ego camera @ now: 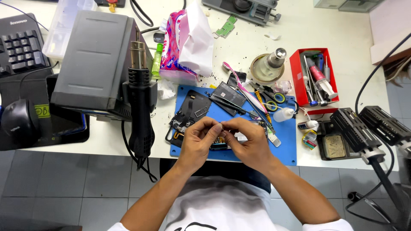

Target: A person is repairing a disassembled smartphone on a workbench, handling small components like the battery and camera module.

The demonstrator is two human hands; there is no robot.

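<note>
So, head view: left hand (pixel 198 139) and right hand (pixel 249 143) meet fingertip to fingertip over near edge of blue rubber work mat (pixel 287 147) on white worktop (pixel 351 34). Both pinched shut on tiny pale part (pixel 221 125), too small to identify. Part sits dead between hands, long axis roughly left-right, neither hand nearer. Opened dark phone body (pixel 186 117) lies just beyond left hand, partly hidden.

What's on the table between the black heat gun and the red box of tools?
In the head view, a blue rectangular work mat lies between the black heat gun and the red plastic tool box.
</note>
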